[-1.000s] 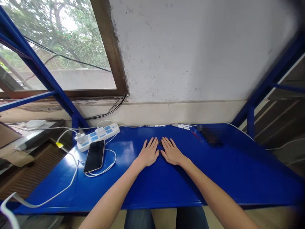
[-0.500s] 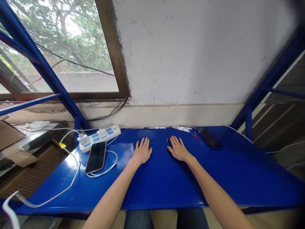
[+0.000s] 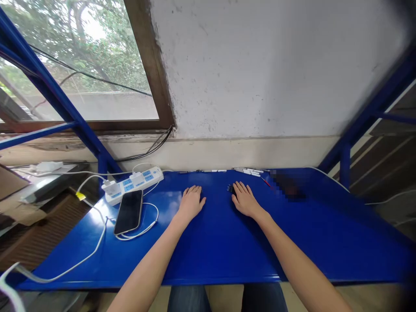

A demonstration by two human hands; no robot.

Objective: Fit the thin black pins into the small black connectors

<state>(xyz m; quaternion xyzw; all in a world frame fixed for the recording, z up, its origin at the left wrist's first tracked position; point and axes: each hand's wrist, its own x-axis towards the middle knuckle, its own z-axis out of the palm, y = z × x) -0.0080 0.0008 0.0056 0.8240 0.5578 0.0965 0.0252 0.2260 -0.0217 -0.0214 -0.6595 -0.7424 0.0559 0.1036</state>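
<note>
Across the blue tabletop (image 3: 221, 251), both palms are turned down: the left hand (image 3: 191, 201) is bent-fingered, its grip hidden; the right hand (image 3: 244, 202) is slightly spread, apparently so the small black pinned part (image 3: 231, 189) beside its fingers is steadied.

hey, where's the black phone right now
In the head view, the black rectangular phone lies on the left side of the glossy blue table, just in front of the long white power strip.

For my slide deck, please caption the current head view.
Left hand and right hand on a blue table, phone beside a power strip.
</note>
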